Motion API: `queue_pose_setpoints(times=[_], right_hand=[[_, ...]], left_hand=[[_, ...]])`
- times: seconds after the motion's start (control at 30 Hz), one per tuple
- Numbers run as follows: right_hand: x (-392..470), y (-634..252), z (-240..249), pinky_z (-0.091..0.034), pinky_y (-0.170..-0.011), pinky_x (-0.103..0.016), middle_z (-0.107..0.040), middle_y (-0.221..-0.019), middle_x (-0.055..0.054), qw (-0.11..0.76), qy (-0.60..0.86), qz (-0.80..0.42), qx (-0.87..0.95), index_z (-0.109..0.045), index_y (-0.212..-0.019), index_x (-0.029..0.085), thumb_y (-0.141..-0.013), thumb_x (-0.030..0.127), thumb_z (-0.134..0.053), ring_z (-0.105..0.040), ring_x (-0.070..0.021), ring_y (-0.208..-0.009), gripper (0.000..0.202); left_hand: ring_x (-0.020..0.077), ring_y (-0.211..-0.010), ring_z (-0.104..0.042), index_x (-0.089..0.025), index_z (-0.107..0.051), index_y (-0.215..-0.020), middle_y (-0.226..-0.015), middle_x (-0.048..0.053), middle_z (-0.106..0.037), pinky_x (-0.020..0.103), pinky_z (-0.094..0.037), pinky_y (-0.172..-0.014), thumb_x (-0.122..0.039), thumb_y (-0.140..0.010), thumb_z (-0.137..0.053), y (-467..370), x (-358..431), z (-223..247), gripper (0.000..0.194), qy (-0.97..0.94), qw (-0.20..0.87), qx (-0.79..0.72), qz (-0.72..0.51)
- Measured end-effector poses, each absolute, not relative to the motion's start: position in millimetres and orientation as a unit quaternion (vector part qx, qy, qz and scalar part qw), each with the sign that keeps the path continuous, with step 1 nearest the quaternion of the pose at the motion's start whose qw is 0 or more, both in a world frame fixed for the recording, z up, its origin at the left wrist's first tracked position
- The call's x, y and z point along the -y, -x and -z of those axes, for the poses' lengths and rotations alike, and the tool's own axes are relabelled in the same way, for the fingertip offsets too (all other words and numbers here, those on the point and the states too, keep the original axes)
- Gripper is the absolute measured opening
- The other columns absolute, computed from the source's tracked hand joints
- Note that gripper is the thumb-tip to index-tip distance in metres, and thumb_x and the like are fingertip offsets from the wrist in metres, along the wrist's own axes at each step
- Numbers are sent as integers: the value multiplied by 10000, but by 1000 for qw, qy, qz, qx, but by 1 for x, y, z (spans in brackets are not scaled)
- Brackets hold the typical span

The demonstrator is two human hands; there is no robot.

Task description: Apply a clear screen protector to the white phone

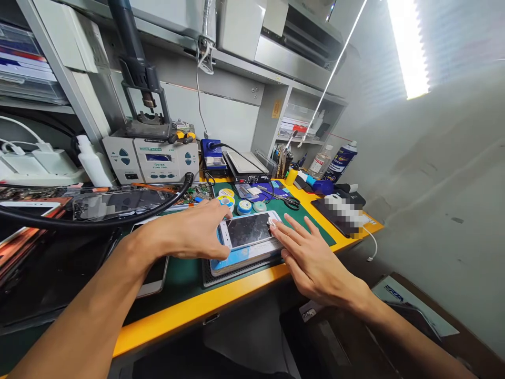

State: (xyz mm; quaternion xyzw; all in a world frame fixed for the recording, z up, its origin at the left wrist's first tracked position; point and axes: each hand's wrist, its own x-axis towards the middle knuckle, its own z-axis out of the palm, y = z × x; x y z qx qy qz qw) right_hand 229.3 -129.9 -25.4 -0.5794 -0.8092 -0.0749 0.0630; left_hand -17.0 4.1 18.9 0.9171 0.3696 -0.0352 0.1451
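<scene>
A white smartphone (249, 230) with a dark screen lies face up on a light-blue and white block (242, 257), which rests on a dark perforated pad (208, 280). My left hand (193, 229) grips its left end, the thumb at the near edge and fingers at the far edge. Over the right end, my right hand (310, 255) presses a small white wipe (271, 222) to the glass with its fingertips, other fingers stretched out. Another phone (158, 279) lies partly hidden beneath my left forearm. Several small round tins (244, 207) stand just behind the smartphone.
A hot-air station (152, 158) stands at the back left, its black hose (98, 223) curving across the bench. Scissors (291, 202), a bottle (320, 162) and a spray can (341, 160) are towards the right. The yellow bench edge (197, 304) runs along the front.
</scene>
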Motion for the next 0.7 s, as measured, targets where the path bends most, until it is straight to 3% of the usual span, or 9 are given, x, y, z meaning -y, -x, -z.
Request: queue_pose_setpoints(times=[0.23, 0.43, 0.7], right_hand=[[132, -242, 27, -206, -1226, -658, -406, -1616, -86, 68, 589, 68, 802, -448, -1542, 166, -999, 212, -410, -276, -334, -1542, 546], [134, -245, 27, -254, -1217, -646, -399, -1620, -90, 78, 591, 54, 801, -441, -1546, 165, -1002, 198, -405, -295, -320, -1537, 546], [135, -245, 23, -260, -1217, -649, -429, -1604, -88, 86, 595, 32, 799, -469, -1530, 180, -1032, 233, -380, -294, -311, -1538, 509]], left_hand=[[309, -1169, -574, -183, -571, -1276, -1210, 113, -586, 385, -476, -1004, -413, -672, -628, 17, -3, -19, 648, -914, 153, -375, 37], [343, -1178, -563, -164, -584, -1288, -1229, 139, -593, 432, -472, -1012, -558, -715, -625, 14, -1, -19, 697, -922, 137, -362, 18], [328, -1152, -569, -186, -591, -1248, -1210, 128, -591, 420, -477, -995, -525, -720, -618, 13, -2, -18, 628, -922, 142, -361, 22]])
